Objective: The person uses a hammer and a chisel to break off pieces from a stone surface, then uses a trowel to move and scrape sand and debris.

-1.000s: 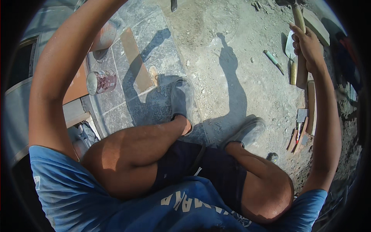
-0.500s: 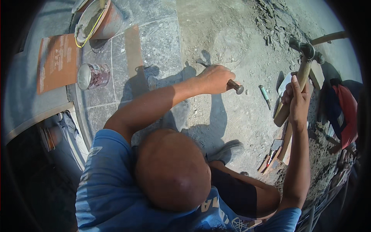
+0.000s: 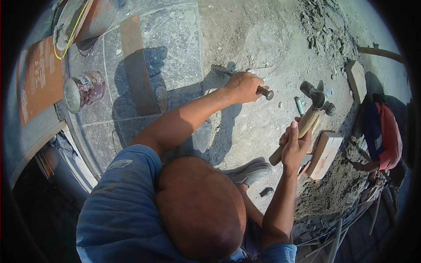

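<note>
My left hand point(image 3: 242, 87) is closed around a metal chisel point(image 3: 265, 93), whose round struck end sticks out to the right. The chisel's other end points left, low over the rough, dusty floor point(image 3: 237, 39); whether it touches cannot be made out. My right hand point(image 3: 296, 149) grips a hammer by its wooden handle point(image 3: 309, 120), thumb along the shaft. The dark hammer head point(image 3: 316, 95) is raised to the right of the chisel, apart from it. A green, pen-like tool point(image 3: 299, 105) lies on the floor behind the hammer.
Grey tiles point(image 3: 96, 57) with a brown strip point(image 3: 138, 65) cover the left side, holding a plastic jar point(image 3: 90, 90) and a bucket point(image 3: 96, 19). Rubble point(image 3: 324, 26) lies far right. A pale block point(image 3: 325, 153), a red cloth point(image 3: 389, 131) and thin rods point(image 3: 337, 236) are at right.
The hammer and my right hand have moved left and lower in view, closer to the chisel. My left hand keeps its hold on the chisel. The whole view has shifted slightly.
</note>
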The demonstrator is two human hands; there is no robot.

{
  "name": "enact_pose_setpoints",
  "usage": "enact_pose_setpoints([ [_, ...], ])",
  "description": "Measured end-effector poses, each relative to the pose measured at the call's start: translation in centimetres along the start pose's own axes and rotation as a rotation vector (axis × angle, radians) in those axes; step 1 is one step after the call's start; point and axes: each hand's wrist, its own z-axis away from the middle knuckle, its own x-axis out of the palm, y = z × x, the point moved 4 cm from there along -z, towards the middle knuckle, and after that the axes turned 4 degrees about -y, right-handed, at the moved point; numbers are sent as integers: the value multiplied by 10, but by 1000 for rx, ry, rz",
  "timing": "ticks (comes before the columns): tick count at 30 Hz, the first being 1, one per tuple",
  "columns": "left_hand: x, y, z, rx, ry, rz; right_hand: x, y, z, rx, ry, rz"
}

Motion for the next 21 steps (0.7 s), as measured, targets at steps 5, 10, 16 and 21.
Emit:
enact_pose_setpoints([
  [5,2,-19,3,-20,-27,-50,15,0,8,18,40,-13],
  [10,2,16,23,45,-129,-19,7,-7,13,-17,40,36],
  [16,7,11,59,98,-6,45,17,-30,25,-74,50,125],
  [21,-7,8,61,179,102,114,22,-59,45,-148,61,180],
])
